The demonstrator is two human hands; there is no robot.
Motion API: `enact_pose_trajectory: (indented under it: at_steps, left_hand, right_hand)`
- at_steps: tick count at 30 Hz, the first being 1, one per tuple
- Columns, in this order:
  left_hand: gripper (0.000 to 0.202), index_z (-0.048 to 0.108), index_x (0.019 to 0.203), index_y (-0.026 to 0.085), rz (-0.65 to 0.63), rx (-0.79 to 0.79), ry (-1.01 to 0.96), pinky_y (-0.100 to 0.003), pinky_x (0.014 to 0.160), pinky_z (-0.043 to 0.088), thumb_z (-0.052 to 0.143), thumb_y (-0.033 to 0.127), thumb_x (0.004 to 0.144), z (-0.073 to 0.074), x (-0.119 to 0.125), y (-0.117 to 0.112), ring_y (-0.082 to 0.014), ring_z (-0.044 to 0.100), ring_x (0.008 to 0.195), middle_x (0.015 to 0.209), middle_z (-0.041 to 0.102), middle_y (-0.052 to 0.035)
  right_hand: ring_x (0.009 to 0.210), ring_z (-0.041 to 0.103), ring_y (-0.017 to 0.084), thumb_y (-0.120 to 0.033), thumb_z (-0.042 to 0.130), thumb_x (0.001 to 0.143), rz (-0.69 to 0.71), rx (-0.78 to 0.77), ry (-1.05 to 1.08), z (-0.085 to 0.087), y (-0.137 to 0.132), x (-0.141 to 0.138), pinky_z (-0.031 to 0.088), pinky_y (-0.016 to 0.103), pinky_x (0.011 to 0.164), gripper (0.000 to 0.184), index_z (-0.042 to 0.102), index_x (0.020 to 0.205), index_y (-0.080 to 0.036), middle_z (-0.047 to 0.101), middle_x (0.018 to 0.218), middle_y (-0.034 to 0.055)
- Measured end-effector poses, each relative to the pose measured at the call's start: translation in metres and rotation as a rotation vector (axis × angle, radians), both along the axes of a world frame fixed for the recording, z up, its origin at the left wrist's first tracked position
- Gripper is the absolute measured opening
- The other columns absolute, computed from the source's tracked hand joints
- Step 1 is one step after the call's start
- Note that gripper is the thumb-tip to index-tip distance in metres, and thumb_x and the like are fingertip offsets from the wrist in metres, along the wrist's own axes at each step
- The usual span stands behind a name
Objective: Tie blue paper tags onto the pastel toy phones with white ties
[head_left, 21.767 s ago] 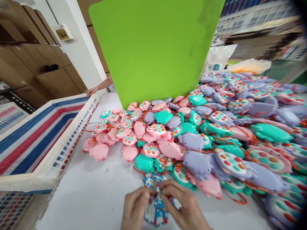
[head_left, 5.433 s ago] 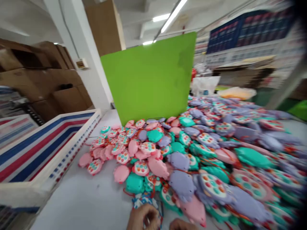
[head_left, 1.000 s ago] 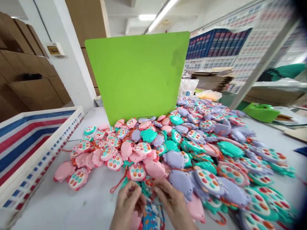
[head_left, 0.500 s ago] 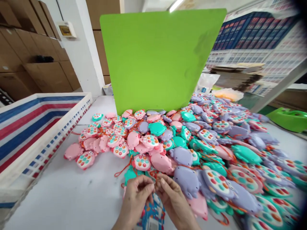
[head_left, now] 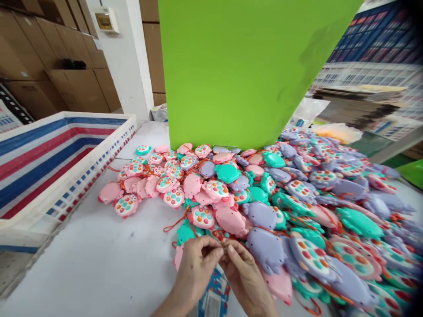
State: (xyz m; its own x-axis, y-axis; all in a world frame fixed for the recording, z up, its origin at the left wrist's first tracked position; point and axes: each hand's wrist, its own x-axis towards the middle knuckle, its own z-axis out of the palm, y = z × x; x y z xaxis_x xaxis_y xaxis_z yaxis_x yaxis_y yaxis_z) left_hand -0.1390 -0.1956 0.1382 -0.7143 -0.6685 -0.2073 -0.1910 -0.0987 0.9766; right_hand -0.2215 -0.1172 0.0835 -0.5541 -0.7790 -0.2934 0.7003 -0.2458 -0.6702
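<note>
My left hand (head_left: 200,266) and my right hand (head_left: 243,268) meet at the fingertips, both pinching something too small to make out. Below them lies a blue printed card or packet (head_left: 214,297), partly covered by my wrists. Just beyond my fingers is a heap of animal-shaped toys with coloured round buttons and orange cords. A teal toy (head_left: 187,232) and a pink toy with buttons (head_left: 202,217) are nearest my left hand. Beside my right hand rests a purple toy (head_left: 266,248), its plain back up, with a pink toy (head_left: 279,284) below it.
A green board (head_left: 244,75) stands upright behind the heap. On the left is a white plastic crate (head_left: 128,125) with a striped lining. Cardboard boxes (head_left: 79,90) are stacked behind it. Stacked flat cardboard (head_left: 357,108) and a plastic bag (head_left: 309,112) are at the back right.
The view has tilted down and shifted left, so the board and heap appear moved right. My hands stay together, fingertips now closer to each other. Less of the blue card shows between them.
</note>
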Motion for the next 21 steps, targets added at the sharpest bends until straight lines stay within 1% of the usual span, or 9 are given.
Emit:
enact_pose_trajectory:
  at_steps: [3, 8, 10, 11, 13, 15, 18, 19, 21]
  left_hand:
    - [0.014, 0.061, 0.063, 0.014, -0.007, -0.003, -0.014, -0.019, 0.045, 0.034, 0.051, 0.02, 0.07, 0.0, 0.001, 0.0, -0.0095, 0.043, 0.047, 0.054, 0.053, 0.0006]
    - [0.014, 0.06, 0.06, 0.014, -0.003, -0.053, -0.046, -0.019, 0.045, 0.032, 0.051, 0.019, 0.069, 0.0, 0.003, -0.002, -0.0098, 0.041, 0.048, 0.051, 0.049, 0.0018]
    - [0.014, 0.06, 0.061, 0.014, -0.004, -0.04, -0.039, -0.019, 0.045, 0.032, 0.051, 0.02, 0.069, -0.001, 0.004, -0.003, -0.01, 0.043, 0.048, 0.052, 0.049, 0.0016]
    - [0.014, 0.06, 0.061, 0.014, -0.004, -0.024, -0.034, -0.019, 0.044, 0.032, 0.05, 0.02, 0.069, -0.001, 0.004, -0.004, -0.0101, 0.043, 0.048, 0.053, 0.05, 0.0015]
    - [0.015, 0.06, 0.062, 0.014, -0.01, 0.014, -0.028, -0.019, 0.043, 0.032, 0.051, 0.022, 0.07, -0.002, 0.005, -0.004, -0.0098, 0.044, 0.046, 0.051, 0.049, 0.0019]
    - [0.016, 0.059, 0.062, 0.014, -0.026, 0.051, -0.02, -0.019, 0.04, 0.031, 0.051, 0.024, 0.071, -0.003, 0.007, -0.005, -0.0087, 0.041, 0.041, 0.046, 0.046, 0.0033]
    - [0.018, 0.057, 0.059, 0.015, -0.059, 0.089, -0.025, -0.019, 0.038, 0.029, 0.051, 0.027, 0.071, -0.004, 0.01, -0.006, -0.0074, 0.036, 0.035, 0.039, 0.043, 0.0047]
    - [0.018, 0.057, 0.059, 0.015, -0.071, 0.094, -0.033, -0.019, 0.037, 0.029, 0.052, 0.027, 0.071, -0.004, 0.011, -0.007, -0.0073, 0.036, 0.034, 0.039, 0.043, 0.0046]
    - [0.018, 0.057, 0.058, 0.014, -0.093, 0.091, -0.053, -0.019, 0.037, 0.029, 0.052, 0.027, 0.07, -0.005, 0.013, -0.009, -0.0074, 0.038, 0.033, 0.038, 0.045, 0.0039]
  right_hand:
    - [0.061, 0.055, 0.012, -0.03, 0.075, 0.06, -0.026, 0.061, 0.129, 0.001, 0.002, 0.0, 0.047, 0.023, 0.061, 0.015, 0.069, 0.069, -0.021, 0.063, 0.064, -0.0014]
    - [0.06, 0.055, 0.014, -0.029, 0.071, 0.063, -0.052, 0.248, 0.652, 0.009, 0.006, -0.004, 0.046, 0.023, 0.057, 0.01, 0.068, 0.065, -0.02, 0.063, 0.061, -0.0001]
    - [0.06, 0.055, 0.016, -0.03, 0.069, 0.065, -0.048, 0.284, 0.776, 0.012, 0.008, -0.005, 0.047, 0.024, 0.057, 0.011, 0.067, 0.064, -0.019, 0.063, 0.062, 0.0006]
    - [0.061, 0.056, 0.016, -0.031, 0.068, 0.066, -0.036, 0.294, 0.793, 0.013, 0.008, -0.005, 0.047, 0.025, 0.058, 0.011, 0.067, 0.066, -0.02, 0.064, 0.063, 0.0011]
    - [0.066, 0.057, 0.018, -0.032, 0.067, 0.067, 0.01, 0.292, 0.716, 0.013, 0.009, -0.004, 0.047, 0.027, 0.062, 0.013, 0.067, 0.071, -0.02, 0.065, 0.069, 0.0023]
    - [0.071, 0.058, 0.018, -0.032, 0.068, 0.067, 0.074, 0.232, 0.494, 0.014, 0.009, -0.003, 0.047, 0.029, 0.067, 0.017, 0.067, 0.08, -0.021, 0.065, 0.073, 0.0023]
    - [0.069, 0.058, 0.015, -0.027, 0.073, 0.064, 0.198, 0.076, 0.146, 0.017, 0.008, -0.003, 0.046, 0.028, 0.067, 0.027, 0.064, 0.089, -0.021, 0.064, 0.072, 0.0005]
    - [0.066, 0.058, 0.014, -0.025, 0.074, 0.063, 0.242, 0.04, 0.083, 0.018, 0.007, -0.004, 0.045, 0.027, 0.065, 0.029, 0.063, 0.089, -0.021, 0.063, 0.07, -0.0003]
    - [0.061, 0.057, 0.011, -0.023, 0.074, 0.063, 0.31, 0.003, 0.034, 0.02, 0.007, -0.005, 0.043, 0.024, 0.061, 0.028, 0.062, 0.088, -0.019, 0.061, 0.065, -0.0018]
